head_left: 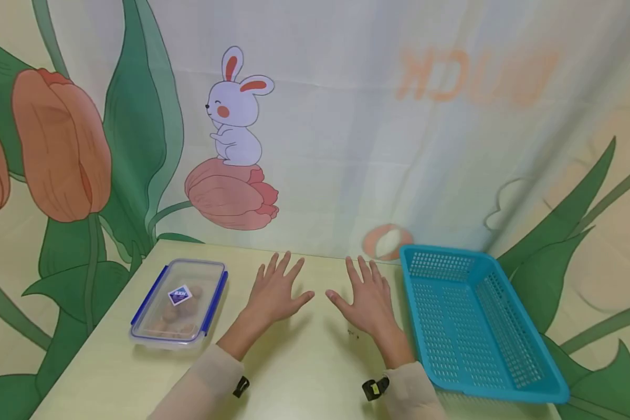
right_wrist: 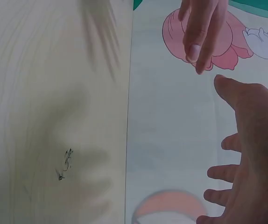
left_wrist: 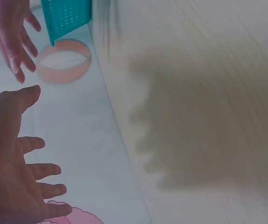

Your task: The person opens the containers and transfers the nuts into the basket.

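Both hands hover above the pale table with fingers spread and nothing held. My left hand (head_left: 275, 293) is nearer the clear lidded container (head_left: 206, 281), which has blue side clips and a small diamond-shaped label. Several round brownish things (head_left: 170, 315) show through its lid. My right hand (head_left: 368, 302) is a little left of a blue plastic basket (head_left: 496, 389) with perforated walls. The two thumbs point toward each other with a gap between them. In the left wrist view, the left hand (left_wrist: 12, 163) casts a broad shadow on the tabletop.
The table (head_left: 304, 373) has small dark marks (right_wrist: 65, 164) on its top below the right hand. Behind its back edge hangs a curtain (head_left: 325, 146) printed with tulips and a white rabbit. Each wrist wears a dark strap.
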`<action>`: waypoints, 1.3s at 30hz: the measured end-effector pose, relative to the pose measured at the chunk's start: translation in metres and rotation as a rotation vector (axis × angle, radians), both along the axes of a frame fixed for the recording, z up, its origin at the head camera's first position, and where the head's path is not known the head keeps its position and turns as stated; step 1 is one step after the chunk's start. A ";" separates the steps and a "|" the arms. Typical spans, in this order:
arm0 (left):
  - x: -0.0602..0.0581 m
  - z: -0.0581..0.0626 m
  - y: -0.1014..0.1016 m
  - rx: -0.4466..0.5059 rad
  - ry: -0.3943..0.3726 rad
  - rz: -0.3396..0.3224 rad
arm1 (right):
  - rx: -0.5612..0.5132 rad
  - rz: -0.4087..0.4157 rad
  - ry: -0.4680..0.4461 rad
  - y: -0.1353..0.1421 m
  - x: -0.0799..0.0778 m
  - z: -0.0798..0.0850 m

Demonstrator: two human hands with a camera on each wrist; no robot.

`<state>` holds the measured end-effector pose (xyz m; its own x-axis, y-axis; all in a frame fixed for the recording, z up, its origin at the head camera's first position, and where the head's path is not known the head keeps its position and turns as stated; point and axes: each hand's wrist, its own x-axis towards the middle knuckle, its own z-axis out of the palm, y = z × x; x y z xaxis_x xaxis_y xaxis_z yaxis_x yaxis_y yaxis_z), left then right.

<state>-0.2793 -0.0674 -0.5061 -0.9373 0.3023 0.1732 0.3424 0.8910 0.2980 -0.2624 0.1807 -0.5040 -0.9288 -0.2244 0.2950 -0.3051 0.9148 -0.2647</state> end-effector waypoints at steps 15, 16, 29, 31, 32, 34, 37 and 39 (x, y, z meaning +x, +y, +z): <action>0.018 0.053 -0.061 0.030 -0.015 0.029 | -0.163 0.120 -0.073 -0.037 -0.009 0.016; 0.018 0.055 -0.069 0.054 -0.021 0.031 | -0.197 0.130 -0.083 -0.041 -0.010 0.017; 0.003 0.069 -0.192 0.256 -0.207 0.140 | -0.534 0.238 -0.232 -0.126 -0.016 -0.001; 0.002 0.065 -0.211 0.264 -0.197 0.154 | -0.605 0.244 -0.280 -0.142 -0.014 -0.008; 0.002 0.062 -0.219 0.274 -0.199 0.161 | -0.648 0.247 -0.306 -0.150 -0.013 -0.011; 0.003 0.057 -0.232 0.302 -0.224 0.168 | -0.743 0.250 -0.366 -0.164 -0.011 -0.018; 0.004 0.048 -0.246 0.361 -0.298 0.169 | -0.883 0.239 -0.456 -0.185 -0.006 -0.025; 0.006 0.041 -0.252 0.406 -0.354 0.176 | -0.952 0.229 -0.499 -0.198 -0.003 -0.030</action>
<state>-0.2737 -0.3191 -0.4646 -0.9896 0.1114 -0.0914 0.0160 0.7153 0.6986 -0.2654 -0.0172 -0.5344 -0.9573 -0.2860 0.0417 -0.1040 0.2062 -0.9730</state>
